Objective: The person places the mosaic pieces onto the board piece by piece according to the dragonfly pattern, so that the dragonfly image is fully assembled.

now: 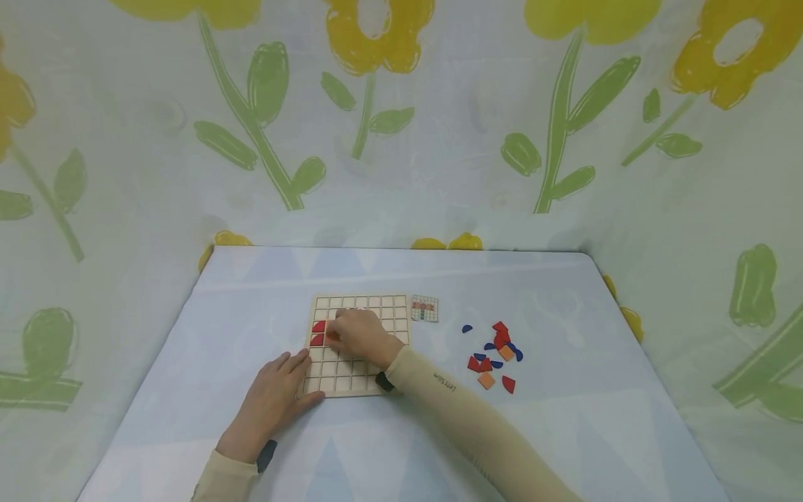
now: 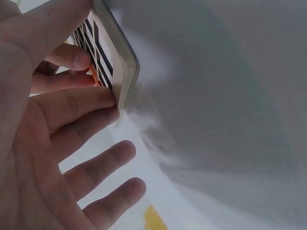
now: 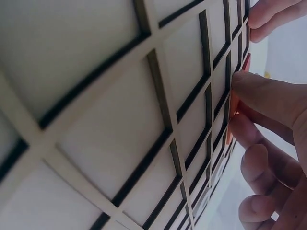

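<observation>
A wooden grid board (image 1: 327,384) lies on the table, with two red quarter-circle pieces (image 1: 318,339) in its left column. Over the board's left part, my right hand (image 1: 362,336) pinches an orange tile (image 3: 234,102) between thumb and index finger, low against the grid. The hand partly hides that tile in the head view. My left hand (image 1: 271,392) rests at the board's lower left corner, its fairly straight fingers touching the left edge and its thumb along the front edge. Several grid cells lie hidden under the right hand and forearm.
A small printed pattern card (image 1: 425,308) lies just right of the board. Farther right are scattered loose pieces: blue half circles (image 1: 467,328), red quarter circles (image 1: 509,384) and orange squares (image 1: 486,380). A flowered cloth (image 1: 439,153) rises behind the table.
</observation>
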A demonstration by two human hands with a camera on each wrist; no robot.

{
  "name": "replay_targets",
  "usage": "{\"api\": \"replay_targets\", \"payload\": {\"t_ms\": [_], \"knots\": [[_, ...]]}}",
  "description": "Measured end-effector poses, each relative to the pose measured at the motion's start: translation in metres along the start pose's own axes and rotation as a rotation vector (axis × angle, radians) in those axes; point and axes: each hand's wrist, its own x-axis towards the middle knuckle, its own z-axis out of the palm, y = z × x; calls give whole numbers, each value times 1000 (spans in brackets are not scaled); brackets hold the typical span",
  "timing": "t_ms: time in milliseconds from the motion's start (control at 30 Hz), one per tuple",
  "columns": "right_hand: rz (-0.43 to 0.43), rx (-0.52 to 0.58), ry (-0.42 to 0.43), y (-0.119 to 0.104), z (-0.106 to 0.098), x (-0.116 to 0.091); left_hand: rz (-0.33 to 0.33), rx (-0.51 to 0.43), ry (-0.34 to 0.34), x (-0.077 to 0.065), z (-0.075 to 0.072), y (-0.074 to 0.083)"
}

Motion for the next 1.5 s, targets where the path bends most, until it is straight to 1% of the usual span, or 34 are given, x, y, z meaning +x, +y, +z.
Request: {"api": "replay_targets", "payload": {"t_ms": [200, 400, 633, 767, 900, 1000, 1133, 1233, 1333, 1500], "knots": [[11, 11, -18, -2, 0, 1, -3, -4, -4, 0, 0, 0], [11, -4, -11, -4, 1, -1, -9, -5, -13, 0, 0, 0], [18, -6, 7, -4, -3, -9, -6, -11, -7, 2, 2, 0], [36, 34, 71, -2, -10, -17, -11, -18, -19, 2, 2, 1], [36, 86, 158, 1, -26, -28, -19, -12, -33, 2, -1, 1], [15, 99, 245, 5, -40, -37, -21, -8, -33, 2, -2, 1], [-21, 110, 390, 14, -55, -50, -24, -8, -44, 2, -2, 1], [-23, 122, 462, 23, -63, -59, -29, -6, -51, 2, -1, 1], [7, 144, 498, 35, -68, -70, -30, -6, -47, 3, -1, 1], [62, 187, 520, 56, -73, -89, -33, -6, -49, 3, -2, 1]]}}
